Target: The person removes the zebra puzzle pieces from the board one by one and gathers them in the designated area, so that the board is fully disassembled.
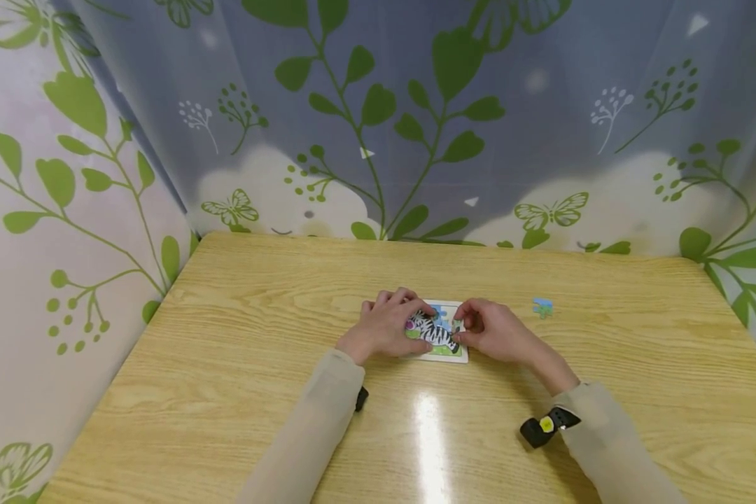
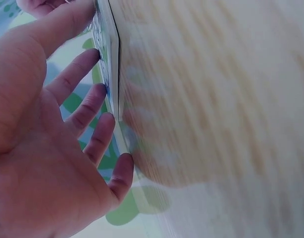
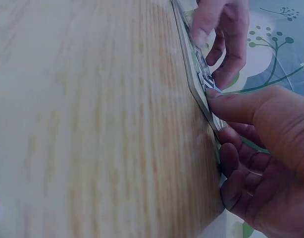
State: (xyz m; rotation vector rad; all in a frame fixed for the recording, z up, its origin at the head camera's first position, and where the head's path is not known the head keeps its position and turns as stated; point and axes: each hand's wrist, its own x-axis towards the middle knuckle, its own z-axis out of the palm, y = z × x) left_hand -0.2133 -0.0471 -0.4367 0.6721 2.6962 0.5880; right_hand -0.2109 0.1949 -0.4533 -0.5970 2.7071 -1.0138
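A small jigsaw puzzle [image 1: 437,336] with a zebra picture lies on the table in a white-edged tray [image 1: 451,358]. My left hand [image 1: 387,325] rests over its left side, thumb on the lower part and fingers spread along the top. From the left wrist view, the left fingertips [image 2: 106,90] touch the tray's face and the table beside it. At the right edge my right hand [image 1: 494,330] pinches a small puzzle piece [image 1: 457,325] between thumb and forefinger, low over the picture. The right thumb [image 3: 231,106] presses at the tray's surface; the other fingers curl by its edge.
Loose blue and green puzzle pieces [image 1: 543,308] lie on the table to the right of my right hand. The wooden table [image 1: 277,294] meets a leaf-patterned curtain [image 1: 416,140] at the back and another at the left. A black wrist camera [image 1: 537,431] hangs by the right sleeve.
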